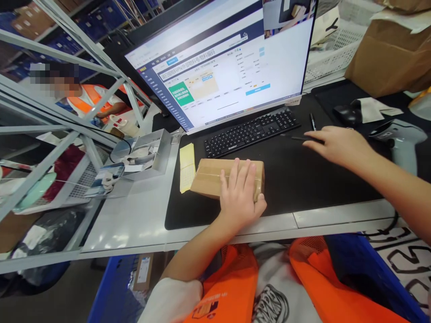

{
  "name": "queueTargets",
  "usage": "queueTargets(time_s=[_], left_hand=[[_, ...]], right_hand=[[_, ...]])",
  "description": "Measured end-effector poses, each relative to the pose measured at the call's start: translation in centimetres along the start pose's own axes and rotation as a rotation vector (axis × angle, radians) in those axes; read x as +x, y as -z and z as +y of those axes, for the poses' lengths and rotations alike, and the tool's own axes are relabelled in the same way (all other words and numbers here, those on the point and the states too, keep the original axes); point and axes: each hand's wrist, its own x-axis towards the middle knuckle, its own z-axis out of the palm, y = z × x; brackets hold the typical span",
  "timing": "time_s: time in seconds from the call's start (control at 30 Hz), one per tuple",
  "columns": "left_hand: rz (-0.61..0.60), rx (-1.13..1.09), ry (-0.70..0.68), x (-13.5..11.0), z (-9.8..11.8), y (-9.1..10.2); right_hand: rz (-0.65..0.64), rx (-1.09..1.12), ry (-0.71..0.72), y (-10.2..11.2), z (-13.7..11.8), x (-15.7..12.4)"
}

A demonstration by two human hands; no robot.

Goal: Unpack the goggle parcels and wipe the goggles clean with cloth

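Note:
A small taped cardboard box lies on the black desk mat. My left hand rests on top of it, fingers stretched out and spread, the thumb at the box's near right end. Further right, my right hand is closed in a pinch on a slim dark pen, its tip pointing left below the keyboard. Another dark pen lies on the mat just beyond those fingers. Against the box's left end is a stack of yellow slips.
A lit monitor stands behind the keyboard. To the right are a mouse, a grey barcode scanner and a brown carton. A grey tray sits left. Beyond the metal frame is a person in an orange vest.

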Motion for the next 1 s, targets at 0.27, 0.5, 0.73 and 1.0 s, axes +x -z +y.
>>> queueTargets(time_s=[0.27,0.5,0.73,1.0], left_hand=[[-0.002,-0.079,0.111,0.6,0.6,-0.1],[0.304,-0.335,0.146,-3.2,-2.1,3.4],[0.626,-0.880,0.859,-12.7,-11.9,8.5],[0.661,-1.208,1.211,-13.9,-15.2,9.0]], right_hand=[[-0.099,0.484,-0.119,-2.1,-3.8,2.8],[-0.448,1.117,-0.189,-4.0,-15.4,9.8],[-0.660,1.502,-0.189,-5.6,-23.9,7.8],[-0.726,1.777,-0.264,-1.7,-24.4,-0.8]])
